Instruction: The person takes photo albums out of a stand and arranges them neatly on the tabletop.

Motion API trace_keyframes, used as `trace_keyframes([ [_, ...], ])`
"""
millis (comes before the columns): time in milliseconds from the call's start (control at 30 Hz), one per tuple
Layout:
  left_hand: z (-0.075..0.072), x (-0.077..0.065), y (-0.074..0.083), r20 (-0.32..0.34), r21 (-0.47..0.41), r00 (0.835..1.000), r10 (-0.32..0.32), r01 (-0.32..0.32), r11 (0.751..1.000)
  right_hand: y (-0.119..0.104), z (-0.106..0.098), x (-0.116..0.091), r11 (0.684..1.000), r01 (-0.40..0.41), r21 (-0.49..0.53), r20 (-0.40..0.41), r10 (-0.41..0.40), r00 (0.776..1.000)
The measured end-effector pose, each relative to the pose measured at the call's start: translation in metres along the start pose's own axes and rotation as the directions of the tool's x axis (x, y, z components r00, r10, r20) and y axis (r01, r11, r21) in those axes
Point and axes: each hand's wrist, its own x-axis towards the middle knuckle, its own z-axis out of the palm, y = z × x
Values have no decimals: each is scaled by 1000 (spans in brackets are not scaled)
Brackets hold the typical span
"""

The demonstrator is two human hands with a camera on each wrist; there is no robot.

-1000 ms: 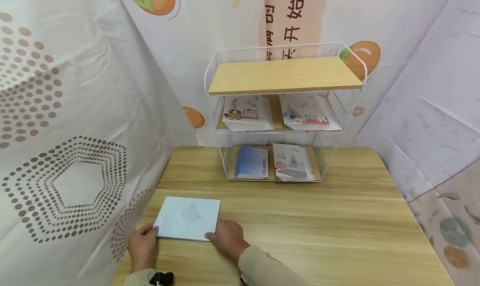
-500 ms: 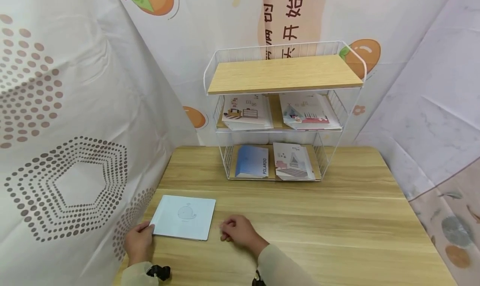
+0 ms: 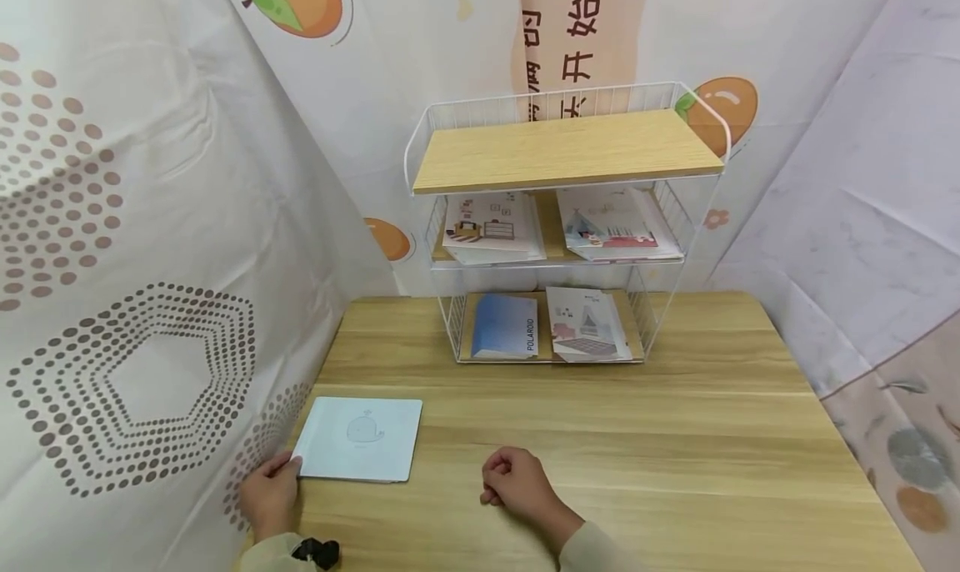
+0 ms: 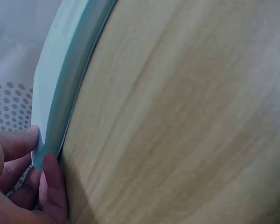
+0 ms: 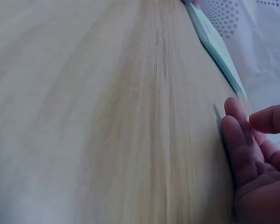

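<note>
A pale blue book (image 3: 360, 439) with a small whale drawing on its cover lies flat at the left of the table. My left hand (image 3: 268, 497) holds its near left corner. Seen from the left wrist, the thumb and fingers (image 4: 18, 142) close about the corner of the book (image 4: 67, 88). Some way to the right of the book, my right hand (image 3: 519, 484) is over the table with loosely bent fingers and nothing in them. In the right wrist view the fingers (image 5: 238, 144) are close to the wood, apart from the book (image 5: 219, 51).
A white wire rack (image 3: 566, 180) with wooden shelves stands at the back. Its middle shelf bears two stacks of printed cards (image 3: 491, 226). Below are a blue POLAROID book (image 3: 504, 326) and another card stack (image 3: 587, 326). A patterned cloth (image 3: 165, 372) hangs along the left table edge.
My right hand has let go of the book's right side and moved off to the right. With my left hand on it, the book has shifted slightly left.
</note>
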Motion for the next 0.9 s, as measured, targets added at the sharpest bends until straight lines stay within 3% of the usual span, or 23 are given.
trace_keyframes([
  [267, 5, -8, -7, -87, -4, 995, 43, -44, 999, 6, -16, -23, 999, -34, 29, -6, 34, 999],
  [567, 7, -13, -10, -77, 109, 987, 143, -134, 985, 8, -20, -31, 993, -79, 88, -2, 80, 997],
  [667, 5, -13, -6, -52, 185, 980, 193, -181, 966, 8, -18, -32, 995, -78, 68, -15, 80, 997],
  [767, 0, -13, 0, -21, 291, 968, 251, -235, 928, 5, -14, -32, 995, -80, 53, -28, 81, 996],
  [900, -3, -12, 14, 47, 428, 975, 219, -218, 877, 1, -10, -30, 996, -83, 44, -41, 85, 996],
])
